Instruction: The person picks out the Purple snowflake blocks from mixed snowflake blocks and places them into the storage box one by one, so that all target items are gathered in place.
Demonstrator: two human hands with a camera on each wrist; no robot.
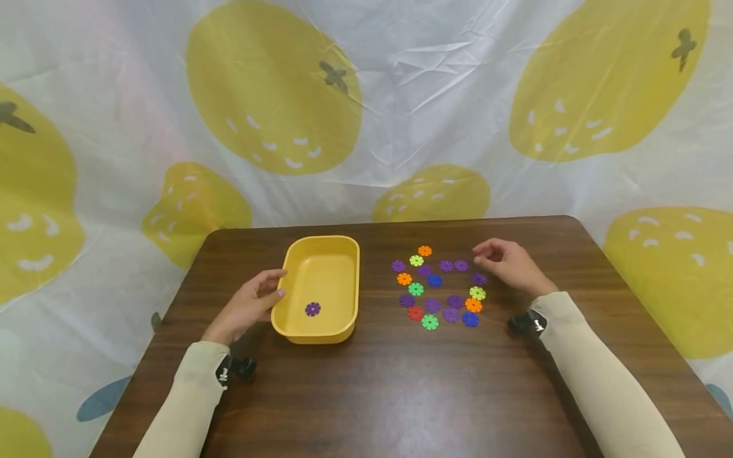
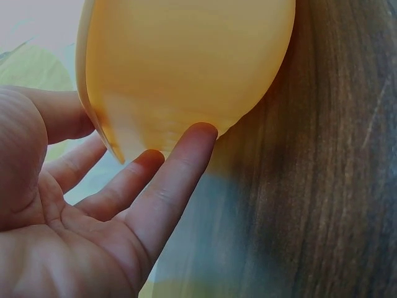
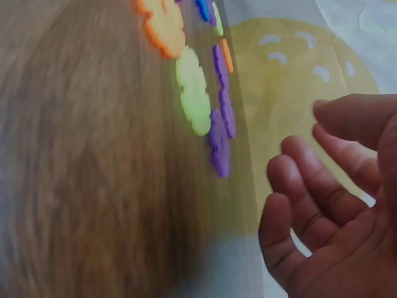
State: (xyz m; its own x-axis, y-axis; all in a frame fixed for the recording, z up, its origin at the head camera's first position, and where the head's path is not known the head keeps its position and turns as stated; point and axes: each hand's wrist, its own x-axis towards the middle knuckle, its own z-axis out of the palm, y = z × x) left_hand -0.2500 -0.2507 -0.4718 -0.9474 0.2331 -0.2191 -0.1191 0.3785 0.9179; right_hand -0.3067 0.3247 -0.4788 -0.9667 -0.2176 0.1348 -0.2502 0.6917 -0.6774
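My left hand (image 1: 246,306) holds the left side of a yellow plastic tray (image 1: 352,327); in the left wrist view the thumb is at the rim and the other fingertips (image 2: 201,133) lie against the outer wall. Inside the tray is one purple snowflake disc (image 1: 312,309). Above the table's right part hovers my right hand (image 1: 513,264), fingers loosely bent and nothing between them. Nearest to it are a purple snowflake disc (image 1: 478,278) and a yellow-green snowflake disc (image 1: 477,293), both flat on the table and also seen in the right wrist view.
Several more flat discs lie scattered right of the tray, among them an orange disc (image 1: 424,251), a red disc (image 1: 415,313) and a blue disc (image 1: 470,319). The brown wooden table (image 1: 389,394) ends at a hanging cloth (image 1: 401,121) with yellow fruit prints.
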